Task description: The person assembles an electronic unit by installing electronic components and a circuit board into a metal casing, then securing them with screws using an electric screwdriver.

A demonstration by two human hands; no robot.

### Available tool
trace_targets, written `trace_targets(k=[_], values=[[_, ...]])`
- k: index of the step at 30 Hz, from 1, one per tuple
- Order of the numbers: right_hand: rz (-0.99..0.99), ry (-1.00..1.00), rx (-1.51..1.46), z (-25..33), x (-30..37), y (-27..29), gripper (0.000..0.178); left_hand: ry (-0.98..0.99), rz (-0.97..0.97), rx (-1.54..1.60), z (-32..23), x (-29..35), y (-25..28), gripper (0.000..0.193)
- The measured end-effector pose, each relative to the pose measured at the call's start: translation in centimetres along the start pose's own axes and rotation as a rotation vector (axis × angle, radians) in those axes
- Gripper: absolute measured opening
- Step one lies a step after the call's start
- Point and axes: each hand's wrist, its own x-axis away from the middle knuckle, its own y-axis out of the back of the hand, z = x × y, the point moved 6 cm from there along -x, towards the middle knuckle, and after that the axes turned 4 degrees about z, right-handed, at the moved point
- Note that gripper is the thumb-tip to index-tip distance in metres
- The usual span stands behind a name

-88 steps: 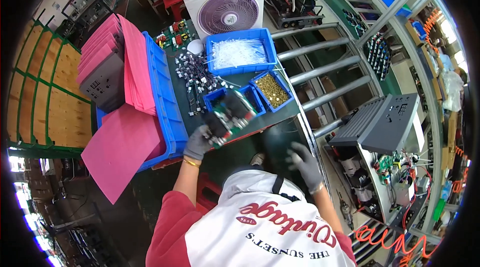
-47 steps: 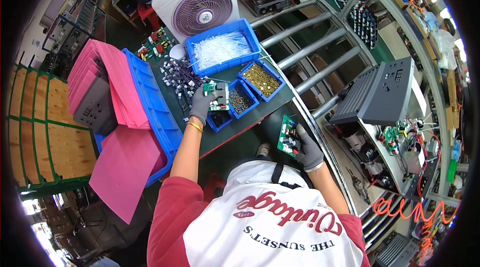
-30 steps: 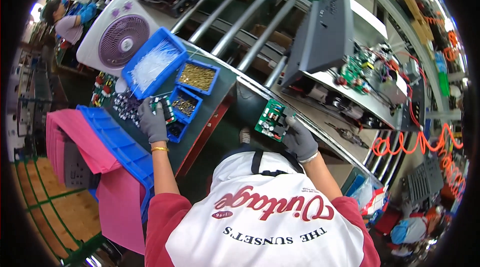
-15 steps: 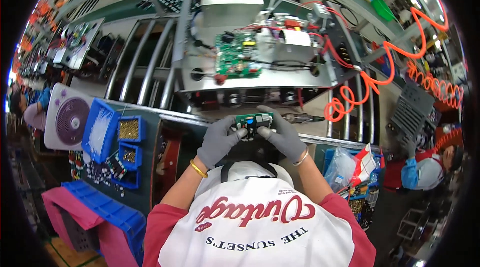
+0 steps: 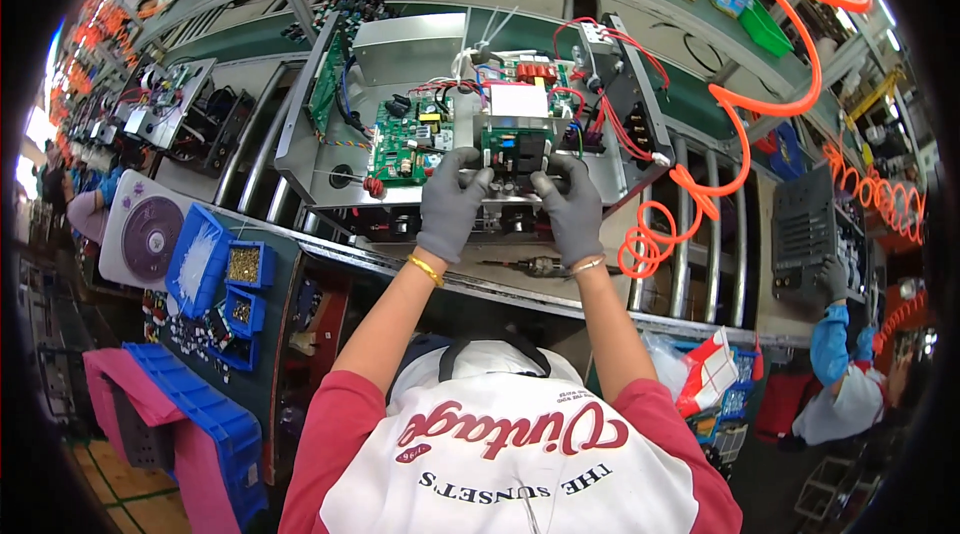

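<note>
A small circuit board with black blocks is pinched at its two sides between my gloved hands. My left hand grips its left edge, and my right hand its right edge. The board is over the near right part of an open metal chassis; whether it touches the floor of the chassis I cannot tell. To its left a larger green circuit board lies in the chassis. Behind it are a white-topped metal block and red and black wires.
A power screwdriver lies in front of the chassis, near my right wrist. An orange coiled air hose hangs at the right. Blue bins with screws and a white fan stand at the left. A co-worker is at the far right.
Both my hands have moved forward from the near edge of the bench, carrying the small circuit board over the chassis. My arms are stretched further out, and the view has shifted a little.
</note>
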Motion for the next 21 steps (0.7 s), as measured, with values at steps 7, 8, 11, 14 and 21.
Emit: trace_targets(k=[7,8,11,14,21], values=[[0.106,-0.022,0.038,-4.8,4.3,3.0,0.027,-0.079,-0.133,-0.154,-1.4,3.1,2.6,0.034],[0.183,-0.015,0.086,-6.9,5.5,3.3,0.024,-0.063,-0.165,-0.171,-0.9,4.2,3.3,0.034],[0.467,0.109,0.893,-16.5,8.5,5.5,0.051,-0.048,-0.173,-0.227,-0.4,7.9,4.7,0.024],[0.661,0.109,1.245,-23.1,10.9,7.6,0.078,-0.03,-0.224,-0.381,1.2,12.1,6.7,0.021],[0.802,-0.054,1.16,-25.1,8.8,6.8,0.053,0.284,-0.348,-0.315,7.5,18.3,14.3,0.02]])
